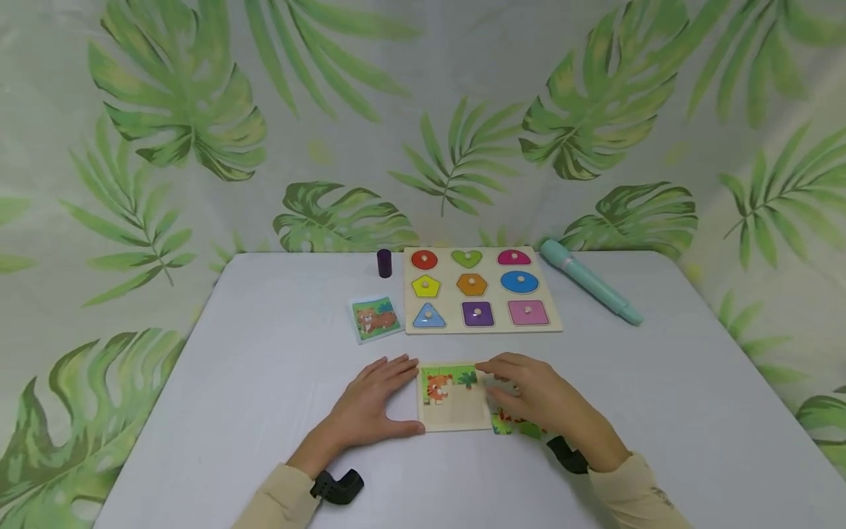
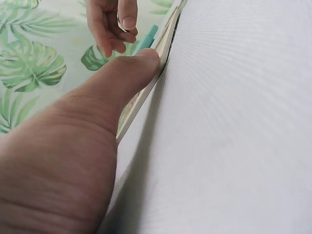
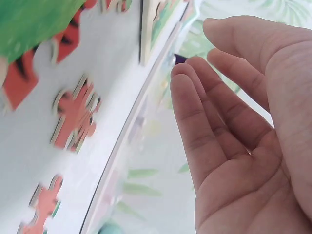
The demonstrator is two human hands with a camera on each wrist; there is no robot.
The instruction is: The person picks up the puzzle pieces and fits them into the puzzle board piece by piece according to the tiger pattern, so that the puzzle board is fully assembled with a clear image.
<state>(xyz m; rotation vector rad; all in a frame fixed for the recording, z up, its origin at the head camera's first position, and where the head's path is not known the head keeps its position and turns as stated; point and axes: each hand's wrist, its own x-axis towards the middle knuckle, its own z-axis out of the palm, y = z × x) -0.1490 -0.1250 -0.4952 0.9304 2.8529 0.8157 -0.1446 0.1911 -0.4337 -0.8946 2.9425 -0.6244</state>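
A square wooden puzzle board (image 1: 463, 415) lies in front of the person, with a tiger's face (image 1: 437, 388) and a green plant fitted along its upper part and bare wood below. The left hand (image 1: 380, 402) rests along the board's left side, fingers at the far corner. Its thumb (image 2: 139, 63) touches the near corner. Above the board's right edge hovers the right hand (image 1: 538, 389), fingers slightly bent, with nothing seen in its grasp. Loose jigsaw pieces (image 1: 502, 422) lie beneath and beside it. An orange striped piece (image 3: 73, 114) shows in the right wrist view.
Behind the board lies a wooden shape puzzle (image 1: 485, 327) with colourful knobbed pieces. To its left are a picture card (image 1: 377, 319) and a dark purple cylinder (image 1: 384, 263). A teal pen-like stick (image 1: 591, 283) lies at the back right of the white table (image 1: 264, 353).
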